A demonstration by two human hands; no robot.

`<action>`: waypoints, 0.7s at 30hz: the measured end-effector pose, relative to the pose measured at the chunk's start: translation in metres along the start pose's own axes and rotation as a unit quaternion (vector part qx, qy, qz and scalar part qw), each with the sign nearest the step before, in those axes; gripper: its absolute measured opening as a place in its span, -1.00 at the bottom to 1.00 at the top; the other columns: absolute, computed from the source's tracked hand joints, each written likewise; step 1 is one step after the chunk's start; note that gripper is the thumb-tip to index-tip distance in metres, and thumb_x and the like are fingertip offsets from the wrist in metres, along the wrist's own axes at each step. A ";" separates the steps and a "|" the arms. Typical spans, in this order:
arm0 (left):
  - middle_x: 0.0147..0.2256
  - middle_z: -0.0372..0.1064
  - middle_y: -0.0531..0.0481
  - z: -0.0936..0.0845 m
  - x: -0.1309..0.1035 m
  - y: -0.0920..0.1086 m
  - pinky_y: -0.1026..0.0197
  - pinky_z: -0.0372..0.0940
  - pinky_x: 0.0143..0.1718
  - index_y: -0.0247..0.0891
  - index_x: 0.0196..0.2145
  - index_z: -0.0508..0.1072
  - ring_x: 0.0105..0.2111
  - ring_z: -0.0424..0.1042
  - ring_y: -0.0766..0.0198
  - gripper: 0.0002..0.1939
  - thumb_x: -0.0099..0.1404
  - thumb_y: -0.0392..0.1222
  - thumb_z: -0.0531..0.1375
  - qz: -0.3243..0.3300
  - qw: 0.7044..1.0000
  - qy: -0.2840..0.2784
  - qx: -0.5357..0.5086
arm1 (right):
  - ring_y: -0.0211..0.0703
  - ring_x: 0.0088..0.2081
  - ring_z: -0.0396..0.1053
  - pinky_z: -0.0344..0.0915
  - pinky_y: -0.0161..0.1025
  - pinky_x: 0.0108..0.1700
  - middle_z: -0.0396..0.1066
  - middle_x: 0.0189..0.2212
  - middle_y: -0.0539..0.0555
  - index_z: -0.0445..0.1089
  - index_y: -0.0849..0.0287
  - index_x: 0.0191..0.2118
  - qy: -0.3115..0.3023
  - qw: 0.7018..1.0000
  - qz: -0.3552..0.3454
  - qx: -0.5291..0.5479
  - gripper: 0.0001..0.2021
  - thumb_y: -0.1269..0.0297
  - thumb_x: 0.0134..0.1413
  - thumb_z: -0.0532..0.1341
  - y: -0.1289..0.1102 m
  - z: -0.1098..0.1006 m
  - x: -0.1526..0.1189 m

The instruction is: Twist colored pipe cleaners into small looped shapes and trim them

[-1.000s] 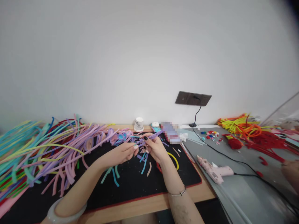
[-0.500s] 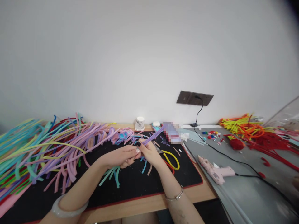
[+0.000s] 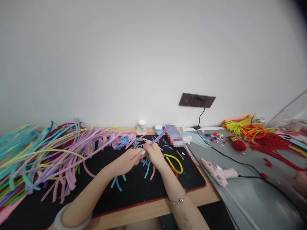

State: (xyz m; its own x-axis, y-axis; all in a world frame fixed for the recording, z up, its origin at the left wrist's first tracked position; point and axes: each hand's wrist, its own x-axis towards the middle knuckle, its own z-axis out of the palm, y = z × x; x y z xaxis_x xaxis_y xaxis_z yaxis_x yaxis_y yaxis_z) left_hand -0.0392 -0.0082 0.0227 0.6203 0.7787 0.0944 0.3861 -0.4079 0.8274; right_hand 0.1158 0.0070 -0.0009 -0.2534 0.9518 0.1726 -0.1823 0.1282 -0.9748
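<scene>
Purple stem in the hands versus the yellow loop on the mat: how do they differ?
The purple stem is nearly straight; the yellow loop is bent into a closed oval. The purple stem is pinched by the left hand and right hand and angles up off the black mat; the yellow loop lies flat there, untouched. Both are thin and fuzzy.

A slim purple pipe cleaner [image 3: 158, 137] slants up and rightward above the black mat, lower end pinched.
</scene>
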 end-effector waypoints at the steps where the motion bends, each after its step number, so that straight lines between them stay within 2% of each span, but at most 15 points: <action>1: -0.57 0.06 0.11 0.000 0.000 0.001 0.26 0.01 -0.50 -0.21 -0.51 0.13 -0.55 0.03 0.33 -0.60 0.40 0.03 -0.16 -0.001 1.000 0.004 -0.001 | -0.43 -0.69 -0.21 -0.23 -0.39 -0.63 -0.10 -0.74 -0.20 0.06 0.14 -0.58 0.006 1.000 -0.004 0.011 -0.60 -0.02 0.03 0.18 -0.001 0.000 0.000; 3: -0.58 0.03 0.13 0.002 0.000 0.004 0.27 -0.02 -0.53 -0.21 -0.50 0.12 -0.57 0.00 0.35 -0.59 0.39 0.08 -0.14 -0.013 0.999 0.004 -0.031 | -0.43 -0.69 -0.22 -0.24 -0.39 -0.64 -0.13 -0.73 -0.21 0.07 0.14 -0.57 0.011 1.000 -0.009 0.024 -0.59 -0.03 0.03 0.18 -0.003 0.001 -0.001; 6: -0.60 -0.02 0.18 0.004 0.001 0.003 0.31 -0.13 -0.62 -0.21 -0.45 0.13 -0.63 -0.10 0.41 -0.57 0.34 0.20 -0.09 -0.066 0.985 -0.034 -0.158 | -0.44 -0.70 -0.21 -0.24 -0.39 -0.64 -0.13 -0.73 -0.21 0.07 0.13 -0.55 0.004 1.000 -0.002 0.030 -0.59 -0.06 0.02 0.19 -0.005 0.001 -0.002; 9: -0.63 -0.09 0.24 0.006 0.002 -0.002 0.35 -0.26 -0.68 -0.20 -0.39 0.15 -0.69 -0.23 0.47 -0.57 0.31 0.25 -0.06 -0.110 0.941 -0.066 -0.313 | -0.43 -0.70 -0.19 -0.23 -0.39 -0.64 -0.08 -0.73 -0.20 0.09 0.14 -0.53 -0.013 0.999 0.006 0.031 -0.59 -0.08 0.04 0.17 -0.005 0.000 -0.002; 12: -0.66 -0.12 0.27 0.007 0.003 -0.005 0.39 -0.31 -0.70 -0.21 -0.37 0.17 -0.70 -0.30 0.51 -0.60 0.30 0.21 -0.01 -0.136 0.901 -0.077 -0.404 | -0.43 -0.70 -0.17 -0.22 -0.40 -0.64 -0.06 -0.72 -0.19 0.10 0.14 -0.51 -0.015 1.000 0.002 0.023 -0.59 -0.08 0.07 0.15 -0.005 -0.001 -0.002; 15: -0.66 -0.11 0.26 0.007 0.003 -0.005 0.42 -0.29 -0.70 -0.21 -0.40 0.16 -0.70 -0.29 0.51 -0.62 0.30 0.17 0.04 -0.146 0.884 -0.088 -0.434 | -0.44 -0.69 -0.20 -0.22 -0.40 -0.64 -0.10 -0.72 -0.20 0.07 0.14 -0.52 -0.012 1.000 0.003 0.025 -0.59 -0.06 0.06 0.18 -0.006 -0.001 -0.003; 21: -0.63 -0.04 0.23 0.006 0.003 -0.001 0.44 -0.13 -0.68 -0.23 -0.40 0.18 -0.69 -0.21 0.51 -0.64 0.32 0.14 0.04 -0.138 0.890 -0.094 -0.424 | -0.44 -0.68 -0.24 -0.25 -0.39 -0.63 -0.15 -0.70 -0.21 0.05 0.14 -0.53 -0.015 0.999 0.004 0.038 -0.59 -0.04 0.06 0.18 -0.007 0.000 -0.004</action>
State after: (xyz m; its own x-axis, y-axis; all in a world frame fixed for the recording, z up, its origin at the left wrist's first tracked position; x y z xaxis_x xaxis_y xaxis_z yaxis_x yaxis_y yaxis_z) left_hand -0.0341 -0.0084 0.0191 0.7161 0.6670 -0.2057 -0.0637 0.3559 0.9324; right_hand 0.1182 0.0024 0.0053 -0.2831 0.9439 0.1702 -0.2522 0.0980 -0.9627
